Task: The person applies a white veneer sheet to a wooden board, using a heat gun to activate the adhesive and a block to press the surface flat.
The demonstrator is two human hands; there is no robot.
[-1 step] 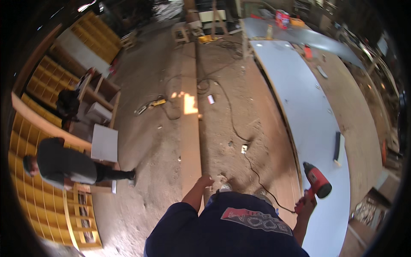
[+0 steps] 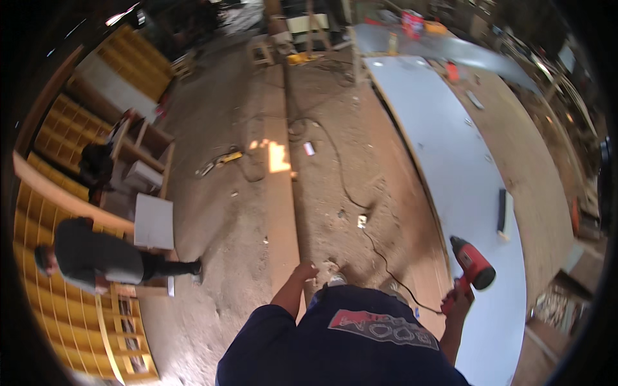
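My right hand is wrapped round the handle of a red heat gun with a dark nozzle and a black rear end. The gun is raised near a long light-blue sheet, its nozzle pointing away from me. A black cord hangs from its handle. My left hand is by my waist, its fingers loosely curled with nothing visible in them. Below it, a long brown board runs away along the floor. On the sheet, right of the gun, rests a dark, narrow block-like tool.
At left a person in dark clothes bends beside yellow gridded panels and an open wooden cabinet. A cord connector and a yellow power tool are on the floor. Red cans stand at the far right.
The view has shifted slightly, moving the far bench and sheet a little left in the picture. My right hand still holds the heat gun; my left hand stays by my waist.
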